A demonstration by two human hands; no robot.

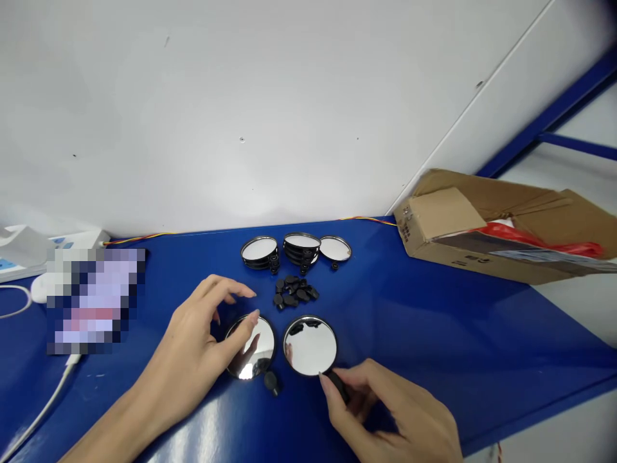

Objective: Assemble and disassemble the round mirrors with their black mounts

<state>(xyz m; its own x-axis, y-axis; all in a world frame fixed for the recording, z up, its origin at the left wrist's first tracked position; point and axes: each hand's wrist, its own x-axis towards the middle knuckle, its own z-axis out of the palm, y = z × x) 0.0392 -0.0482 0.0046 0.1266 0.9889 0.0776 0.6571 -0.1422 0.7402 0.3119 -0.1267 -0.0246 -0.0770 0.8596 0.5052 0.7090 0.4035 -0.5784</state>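
Note:
My right hand (385, 411) pinches a short black stem (339, 386) at the lower right rim of a round mirror (311, 347) with a thin black frame. Part of that stem is hidden by the fingers. Over a second round mirror (258, 357), my left hand (207, 341) is spread with thumb and fingers apart. Its thumb reaches across the glass; whether it touches cannot be made out. By this mirror's lower edge sits a small black knob-like piece (271, 382). Farther back is a heap of similar small black pieces (294, 290).
Behind the heap are two stacks of round mirrors (259, 249) (302, 242) and a mirror (336, 247) beside them. An open cardboard box (443, 212) stands at the right. At the left lie a blurred phone (99, 299), a white cable (53, 399) and a power strip (87, 241).

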